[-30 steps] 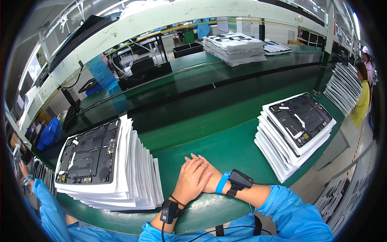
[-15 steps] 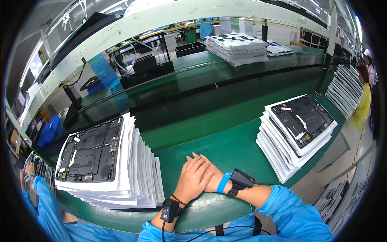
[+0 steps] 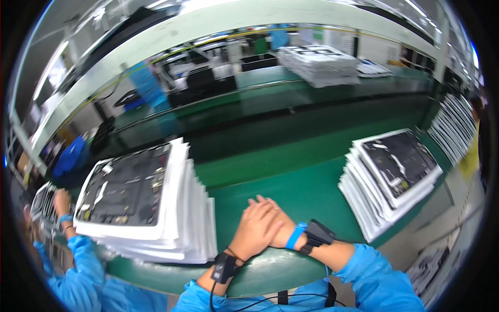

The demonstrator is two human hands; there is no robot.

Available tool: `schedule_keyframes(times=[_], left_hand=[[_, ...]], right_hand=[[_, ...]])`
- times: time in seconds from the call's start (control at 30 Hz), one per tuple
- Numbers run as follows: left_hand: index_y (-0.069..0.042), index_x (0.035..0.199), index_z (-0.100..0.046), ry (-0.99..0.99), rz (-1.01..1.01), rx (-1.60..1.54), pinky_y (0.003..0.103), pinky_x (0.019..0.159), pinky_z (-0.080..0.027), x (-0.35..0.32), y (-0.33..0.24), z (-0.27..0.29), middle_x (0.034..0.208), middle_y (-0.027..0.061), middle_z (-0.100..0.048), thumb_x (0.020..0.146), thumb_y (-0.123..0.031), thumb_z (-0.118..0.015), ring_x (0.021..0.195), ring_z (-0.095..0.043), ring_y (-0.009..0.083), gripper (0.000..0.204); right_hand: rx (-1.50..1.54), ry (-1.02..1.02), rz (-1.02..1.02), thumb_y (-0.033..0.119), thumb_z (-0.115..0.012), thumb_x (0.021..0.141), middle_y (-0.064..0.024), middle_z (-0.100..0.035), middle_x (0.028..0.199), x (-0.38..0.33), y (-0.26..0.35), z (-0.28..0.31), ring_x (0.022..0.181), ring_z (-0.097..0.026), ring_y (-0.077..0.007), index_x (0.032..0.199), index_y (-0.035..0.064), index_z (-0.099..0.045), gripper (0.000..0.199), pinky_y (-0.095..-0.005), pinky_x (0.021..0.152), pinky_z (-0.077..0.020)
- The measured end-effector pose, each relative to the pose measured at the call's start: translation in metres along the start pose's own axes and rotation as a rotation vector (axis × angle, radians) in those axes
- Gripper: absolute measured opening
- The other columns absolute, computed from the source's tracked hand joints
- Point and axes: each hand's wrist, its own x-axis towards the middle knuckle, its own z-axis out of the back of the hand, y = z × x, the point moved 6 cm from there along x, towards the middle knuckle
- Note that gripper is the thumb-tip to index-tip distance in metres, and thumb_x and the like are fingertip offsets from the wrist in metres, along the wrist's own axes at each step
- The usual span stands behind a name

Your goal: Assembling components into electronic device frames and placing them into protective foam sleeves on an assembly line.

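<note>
My left hand [image 3: 254,229] lies flat across the back of my right hand [image 3: 281,235], its fingers stretched out. The two rest together above the green bench [image 3: 228,195], holding no item. Most of the right hand's fingers are covered; the visible tips are extended. On the left rises a tall stack of white sheets [image 3: 195,218] with a black device panel [image 3: 125,187] on top. To the right, a second stack of white sheets [image 3: 361,203] bears a similar dark panel [image 3: 400,161].
At far left, a co-worker's hand [image 3: 63,202] in a blue sleeve is by another stack [image 3: 44,208]. A white-sheet pile [image 3: 319,73] sits on the back shelf. More stacked sheets [image 3: 452,130] stand at far right. A pale beam [image 3: 218,26] crosses overhead.
The whole view has shifted, moving the stacks slightly right in the picture, with some blur. My hands stay laid together. The co-worker's hand on the left has moved.
</note>
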Motion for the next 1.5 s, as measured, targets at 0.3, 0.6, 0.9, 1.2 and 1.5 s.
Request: schedule_keyframes(times=[0.3, 0.6, 0.9, 1.2, 1.5], left_hand=[[0.002, 0.118, -0.064, -0.033, -0.008, -0.041, 0.048, 0.108, -0.037, 0.002, -0.006, -0.006, 0.126, 0.0208, -0.061, 0.097, -0.032, -0.059, 0.124, -0.053, 0.0361, 0.040], [0.001, 0.121, -0.063, -0.014, 0.019, -0.046, 0.048, 0.108, -0.036, -0.004, 0.004, -0.011, 0.129, 0.0215, -0.059, 0.099, -0.033, -0.058, 0.127, -0.051, 0.0359, 0.041], [0.002, 0.115, -0.065, -0.056, -0.015, -0.075, 0.047, 0.107, -0.038, 0.001, 0.000, -0.011, 0.124, 0.0204, -0.062, 0.097, -0.031, -0.060, 0.123, -0.054, 0.0347, 0.038], [0.002, 0.102, -0.070, -0.119, 0.006, -0.196, 0.045, 0.104, -0.042, 0.000, 0.015, -0.001, 0.112, 0.0175, -0.068, 0.094, -0.021, -0.064, 0.112, -0.061, 0.0330, 0.026], [0.003, 0.099, -0.068, -0.242, -0.008, -0.222, 0.044, 0.100, -0.046, 0.002, 0.013, 0.014, 0.106, 0.0178, -0.068, 0.091, -0.011, -0.065, 0.107, -0.063, 0.0349, 0.016]], right_hand=[[-0.113, -0.003, -0.013, 0.038, -0.050, 0.095, -0.0225, -0.036, 0.157, -0.004, -0.010, 0.008, 0.146, -0.027, -0.0445, 0.149, 0.0086, -0.043, 0.062, -0.0544, 0.122, -0.0184], [0.018, 0.046, -0.056, 0.037, -0.052, 0.095, -0.0222, -0.036, 0.157, 0.001, 0.000, 0.022, 0.146, -0.027, -0.0444, 0.148, 0.0081, -0.045, 0.061, -0.0539, 0.122, -0.0189], [-0.400, 0.000, 0.083, 0.067, -0.054, 0.089, -0.0128, -0.023, 0.165, -0.013, -0.069, -0.058, 0.153, -0.014, -0.0324, 0.158, 0.0204, -0.024, 0.089, -0.0481, 0.125, -0.0092], [0.001, 0.036, -0.034, 0.032, -0.057, 0.092, -0.0216, -0.039, 0.155, 0.003, -0.003, 0.012, 0.146, -0.030, -0.0434, 0.147, 0.0059, -0.046, 0.061, -0.0527, 0.122, -0.0200], [0.127, 0.002, -0.040, 0.022, -0.062, 0.087, -0.0226, -0.049, 0.145, 0.004, 0.003, 0.024, 0.140, -0.037, -0.0452, 0.139, 0.0029, -0.053, 0.056, -0.0547, 0.121, -0.0222]])
